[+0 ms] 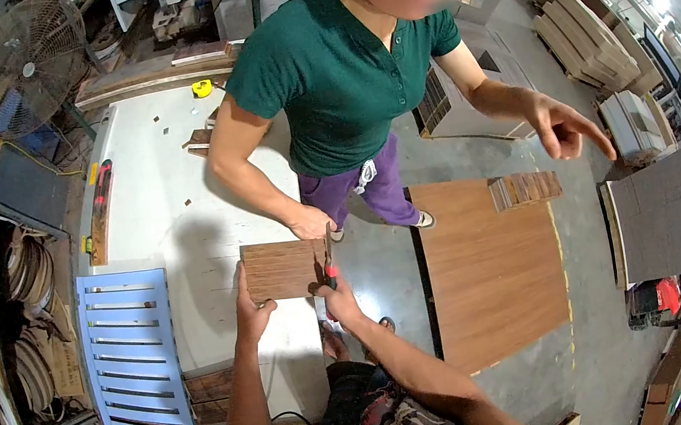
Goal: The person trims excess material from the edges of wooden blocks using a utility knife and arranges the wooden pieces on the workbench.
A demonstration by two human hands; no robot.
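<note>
My left hand (252,308) grips the left edge of a brown wood-grain board (282,268), its thumb along the lower corner. At the board's right edge, my right hand (337,298) is closed around a hand tool with a red and black handle (331,274). Its dark, narrow upper part points away from me; I cannot make out its exact kind. Another person's hand (310,221) is close to the board's far right corner and the tool's tip. That person's other hand (562,126) points to the right.
A white worktable (174,196) carries a yellow tape measure (201,89) and wood scraps (199,141). A blue slatted chair (135,367) stands left of me. To the right are a large brown panel (497,276) and a stack of wood pieces (526,189). A person in green (326,78) stands opposite.
</note>
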